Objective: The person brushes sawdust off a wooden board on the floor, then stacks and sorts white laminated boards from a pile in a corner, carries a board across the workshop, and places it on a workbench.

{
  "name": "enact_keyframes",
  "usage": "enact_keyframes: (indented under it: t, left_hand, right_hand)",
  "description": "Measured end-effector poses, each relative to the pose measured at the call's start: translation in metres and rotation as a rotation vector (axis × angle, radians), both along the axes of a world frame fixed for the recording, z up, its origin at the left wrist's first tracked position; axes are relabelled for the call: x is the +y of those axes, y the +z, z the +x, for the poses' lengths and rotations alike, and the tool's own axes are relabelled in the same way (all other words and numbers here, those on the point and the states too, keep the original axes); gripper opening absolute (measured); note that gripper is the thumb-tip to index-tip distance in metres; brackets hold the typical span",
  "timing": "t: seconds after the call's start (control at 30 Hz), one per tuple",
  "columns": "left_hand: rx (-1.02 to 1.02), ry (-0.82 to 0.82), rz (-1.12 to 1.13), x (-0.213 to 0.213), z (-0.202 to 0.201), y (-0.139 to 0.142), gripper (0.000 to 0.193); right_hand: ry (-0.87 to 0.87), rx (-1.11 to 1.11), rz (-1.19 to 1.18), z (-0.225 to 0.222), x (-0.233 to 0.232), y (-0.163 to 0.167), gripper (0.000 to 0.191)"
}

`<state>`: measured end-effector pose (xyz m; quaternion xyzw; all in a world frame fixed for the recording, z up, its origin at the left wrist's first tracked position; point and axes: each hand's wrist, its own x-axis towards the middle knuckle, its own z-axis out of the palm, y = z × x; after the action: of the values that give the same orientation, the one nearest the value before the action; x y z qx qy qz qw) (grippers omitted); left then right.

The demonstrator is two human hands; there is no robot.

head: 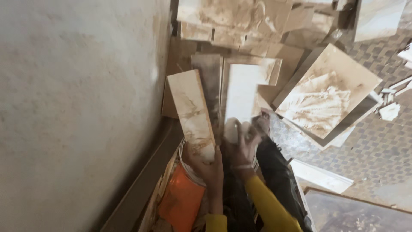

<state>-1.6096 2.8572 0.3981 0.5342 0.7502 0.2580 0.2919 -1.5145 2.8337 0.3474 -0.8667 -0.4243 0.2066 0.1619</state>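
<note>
Two hands work at the stack of tile offcuts leaning by the wall: the left hand [205, 165] clasps the lower end of a long tile strip [192, 114], the right hand [241, 144] pinches a blurred white piece [233, 129], and lifting the strip free seemingly needs a steady grip past the L-shaped tile [242, 92] beyond.

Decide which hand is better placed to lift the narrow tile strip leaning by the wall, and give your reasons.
Probably the left hand. It already grips the bottom end of the narrow tile strip, next to the wall. The right hand is on the white L-shaped tile piece beside it.
</note>
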Motion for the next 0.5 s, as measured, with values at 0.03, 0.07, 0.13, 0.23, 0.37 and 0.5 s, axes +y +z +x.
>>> enact_keyframes:
  t: [0.03, 0.07, 0.13, 0.23, 0.37, 0.5]
  left_hand:
    - [0.08, -0.013, 0.002, -0.005, -0.004, -0.003, 0.087]
    - [0.157, -0.026, 0.011, -0.008, -0.007, -0.006, 0.087]
    - [0.025, -0.028, 0.044, -0.009, -0.011, -0.015, 0.085]
    - [-0.104, -0.034, 0.065, -0.006, -0.012, -0.024, 0.082]
    - [-0.053, -0.145, 0.091, -0.003, -0.011, -0.03, 0.081]
    - [-0.12, -0.125, 0.11, 0.002, -0.013, -0.038, 0.082]
  right_hand:
    - [0.064, 0.017, -0.069, -0.001, 0.002, -0.001, 0.093]
    - [0.127, 0.032, -0.131, -0.002, 0.004, 0.0, 0.091]
    - [0.085, 0.074, -0.11, 0.0, 0.009, 0.004, 0.091]
    - [0.045, 0.093, -0.022, 0.002, 0.016, 0.008, 0.094]
    - [-0.105, 0.273, -0.189, 0.006, 0.024, 0.003, 0.097]
    - [0.019, 0.127, -0.051, 0.009, 0.025, -0.013, 0.099]
